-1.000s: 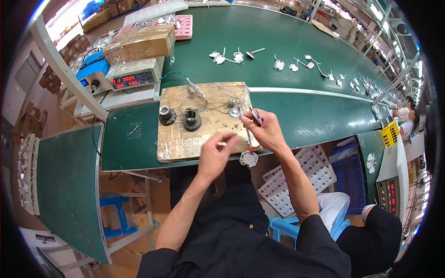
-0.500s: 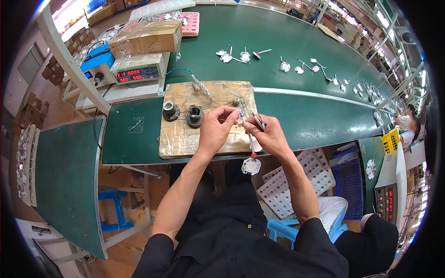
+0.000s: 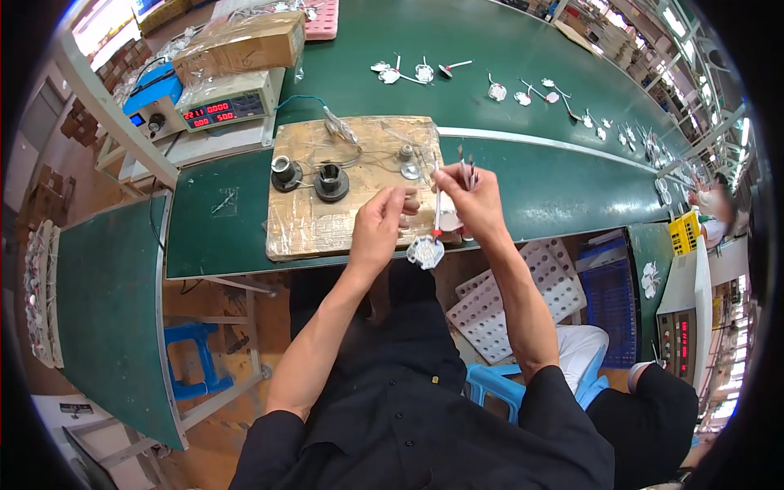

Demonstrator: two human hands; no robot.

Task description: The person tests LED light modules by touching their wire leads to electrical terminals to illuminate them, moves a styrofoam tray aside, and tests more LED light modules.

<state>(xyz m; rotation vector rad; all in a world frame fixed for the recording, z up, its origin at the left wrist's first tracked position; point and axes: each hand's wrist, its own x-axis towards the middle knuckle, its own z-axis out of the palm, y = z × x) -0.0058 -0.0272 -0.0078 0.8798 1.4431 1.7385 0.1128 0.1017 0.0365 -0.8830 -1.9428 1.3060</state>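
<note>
My right hand (image 3: 475, 202) pinches the white-sleeved wire (image 3: 438, 208) of a small LED board (image 3: 425, 252). That board hangs below the hand, its face showing yellowish dots and a red piece at the wire joint. A thin, pointed, tweezers-like tool (image 3: 467, 167) also sticks up from the right hand; its exact kind is unclear. To the left of the wire is my left hand (image 3: 378, 229), fingers apart and loosely bent, with nothing seen in them. Both hands are over the front part of a plastic-wrapped wooden board (image 3: 306, 224).
Two dark lamp sockets (image 3: 331, 183) and a small metal fitting (image 3: 409, 162) stand on the wooden board. Behind left is a power meter (image 3: 224, 110) with red digits, under a cardboard box (image 3: 241, 49). Several wired LED boards (image 3: 497, 91) lie on the green table. A person sits at right.
My left hand has let go of the wire's upper end and drawn slightly down. My right hand has risen a little with the wire; the LED board has swung left and up.
</note>
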